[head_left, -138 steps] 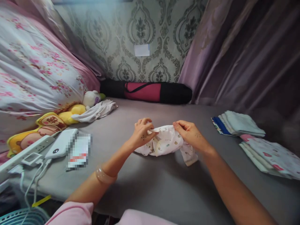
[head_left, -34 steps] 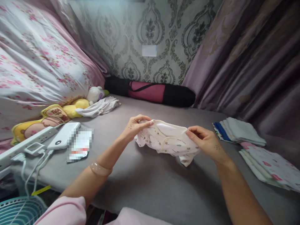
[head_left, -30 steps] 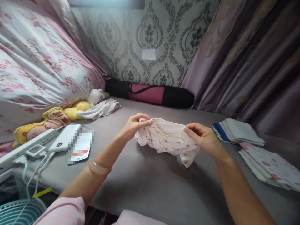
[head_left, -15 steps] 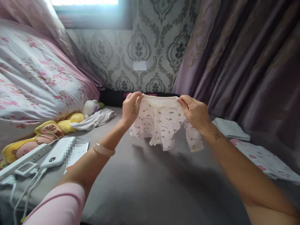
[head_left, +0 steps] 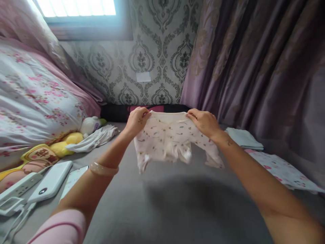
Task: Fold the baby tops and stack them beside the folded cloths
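Observation:
A small pale baby shirt (head_left: 166, 135) with a scattered print hangs in the air above the grey bed sheet (head_left: 157, 217), stretched between my hands. My left hand (head_left: 138, 121) pinches one end of its top edge, and my right hand (head_left: 204, 122) pinches the other end. Below them the sleeves and lower edge dangle loosely, casting a shadow on the sheet. The right sleeve hangs out beside my right forearm, which partly covers its upper part.
On the left lie a power strip (head_left: 21, 186), a white power bank (head_left: 50, 181), a phone (head_left: 74, 179), plush toys (head_left: 90, 125) and a crumpled light cloth (head_left: 95, 139). Folded cloths, one plain (head_left: 243, 138) and one flowered (head_left: 281, 167), lie right. Curtains (head_left: 241, 61) hang behind.
Both hands, still gripping the shirt, appear slightly lower and further left. The shirt's lower part has swung, and its bottom edge and sleeves hang differently. The view has shifted a little.

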Tool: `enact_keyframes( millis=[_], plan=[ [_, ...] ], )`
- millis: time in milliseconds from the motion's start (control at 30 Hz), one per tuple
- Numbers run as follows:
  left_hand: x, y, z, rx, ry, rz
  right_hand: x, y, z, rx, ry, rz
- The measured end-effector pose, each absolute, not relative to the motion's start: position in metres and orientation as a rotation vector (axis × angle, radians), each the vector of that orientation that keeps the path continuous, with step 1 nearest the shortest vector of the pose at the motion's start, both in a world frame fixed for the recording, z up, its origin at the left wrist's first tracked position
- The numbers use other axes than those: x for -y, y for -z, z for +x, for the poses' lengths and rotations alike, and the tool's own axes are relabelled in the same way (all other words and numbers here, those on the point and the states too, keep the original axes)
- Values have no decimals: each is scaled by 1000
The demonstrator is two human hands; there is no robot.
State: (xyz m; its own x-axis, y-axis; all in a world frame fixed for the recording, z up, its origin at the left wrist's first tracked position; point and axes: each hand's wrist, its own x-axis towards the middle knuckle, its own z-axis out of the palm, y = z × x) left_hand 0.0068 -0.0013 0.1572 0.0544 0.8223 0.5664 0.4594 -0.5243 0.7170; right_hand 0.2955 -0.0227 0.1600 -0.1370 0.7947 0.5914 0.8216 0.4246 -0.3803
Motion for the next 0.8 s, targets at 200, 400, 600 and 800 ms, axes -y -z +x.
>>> enact_keyframes(
  millis=[200,400,600,800],
  plan=[
    [0,-158,-2,-1006,-1110,1569,31,-164,306,2003,-741,-1163],
    [-7,-161,-18,-953,-922,1618,23,-166,323,1891,-999,-1174],
    [-15,-157,3,-990,-1338,1709,16,-165,312,1984,-819,-1156],
    [-14,-162,-2,-1024,-1029,1820,12,-166,315,1970,-822,-1216]
  ],
)
